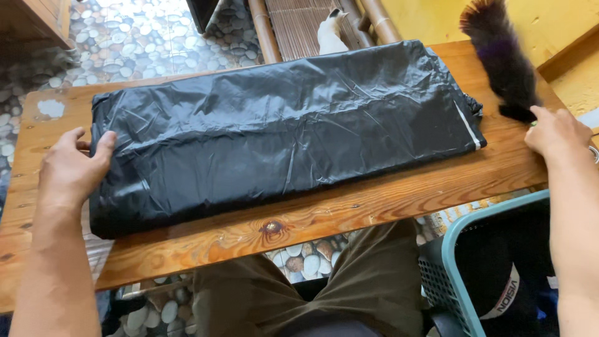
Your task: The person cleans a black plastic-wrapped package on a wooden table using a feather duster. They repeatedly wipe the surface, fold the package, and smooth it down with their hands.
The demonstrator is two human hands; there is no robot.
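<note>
Nearest you: your lap in olive-brown trousers [368,281], and to your right a teal plastic basket [450,249] w/ dark fabric inside, sitting low beside the bench.

Next, the wooden bench [374,193], warm pine w/ a dark knot near the front edge and a pale patch at the far left corner.

Your left hand [72,168] lies on the left end of the black plastic bag [281,131], fingers loosely spread, thumb up over the bag's edge; palm pressing flat rather than gripping. Your right hand [555,131] is at the bench's right end, just off the bag, fingers curled around the base of a dark feather duster [502,56]. The handle itself is hidden, so how tight the hold is can't be told.

The bag: folded into a long rectangle, covers most of the bench lengthwise, left to right. Glossy black film, lots of fine creases catching light, a long fold ridge across the middle. Right end shows a thin pale strip along the edge, bunched a bit at the far corner.

The duster is blurred, black and purple w/ orange-brown tips, standing up past the bag's right end.

Farther: pebble floor [143,37], bamboo poles [265,31], yellow wall [437,19].
</note>
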